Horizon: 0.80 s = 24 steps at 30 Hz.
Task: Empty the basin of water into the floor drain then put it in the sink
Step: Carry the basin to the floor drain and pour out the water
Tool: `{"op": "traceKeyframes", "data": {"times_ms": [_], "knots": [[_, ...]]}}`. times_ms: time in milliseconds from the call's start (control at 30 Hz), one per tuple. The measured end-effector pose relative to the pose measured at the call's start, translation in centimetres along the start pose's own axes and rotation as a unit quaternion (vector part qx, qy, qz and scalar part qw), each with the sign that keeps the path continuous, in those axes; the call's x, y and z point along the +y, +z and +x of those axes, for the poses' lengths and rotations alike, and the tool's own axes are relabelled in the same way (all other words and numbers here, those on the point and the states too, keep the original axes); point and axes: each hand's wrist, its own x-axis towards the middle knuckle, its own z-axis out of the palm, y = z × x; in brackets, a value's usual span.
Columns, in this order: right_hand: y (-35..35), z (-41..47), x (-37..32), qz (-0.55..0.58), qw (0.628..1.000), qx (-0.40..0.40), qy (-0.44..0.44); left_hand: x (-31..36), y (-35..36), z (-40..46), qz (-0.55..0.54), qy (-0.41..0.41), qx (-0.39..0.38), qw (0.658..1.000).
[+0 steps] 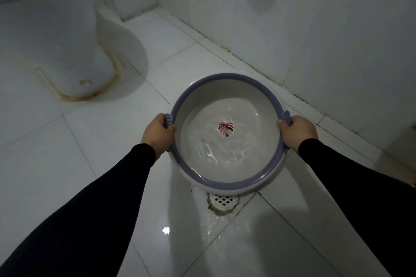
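Observation:
A round white basin [225,80] with a purple rim hangs above the tiled floor, holding rippling water with a red heart-shaped mark at its bottom. My left hand [158,133] grips the basin's left handle and my right hand [297,132] grips its right handle. Both arms wear black sleeves. The near edge of the basin sits low, directly over the white floor drain [223,200], whose grille shows just below the rim. The floor around the drain looks wet.
A white toilet base [56,35] with stained sealant stands at the upper left. A white tiled wall [315,28] runs along the right and back, meeting the floor just behind the basin. Glossy white floor tiles [90,130] spread left and toward me.

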Motion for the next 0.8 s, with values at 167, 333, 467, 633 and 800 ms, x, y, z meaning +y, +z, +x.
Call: {"op": "traceKeyframes", "data": {"times_ms": [167, 333, 467, 633, 800], "knots": [[0.13, 0.05, 0.1, -0.001, 1.0, 0.002, -0.002, 0.11, -0.09, -0.13, -0.006, -0.004, -0.001, 1.0], [0.11, 0.03, 0.12, -0.002, 1.0, 0.003, -0.002, 0.22, -0.21, -0.18, 0.011, 0.001, -0.001, 1.0], [-0.02, -0.06, 0.16, 0.006, 1.0, 0.002, -0.002, 0.33, -0.3, -0.27, 0.008, 0.001, -0.001, 1.0], [-0.41, -0.19, 0.17, 0.01, 1.0, 0.006, -0.005, 0.61, -0.34, -0.36, -0.001, 0.003, 0.0, 1.0], [-0.6, -0.33, 0.11, 0.013, 1.0, 0.006, -0.002, 0.72, -0.5, -0.51, 0.013, 0.004, -0.002, 1.0]]}}
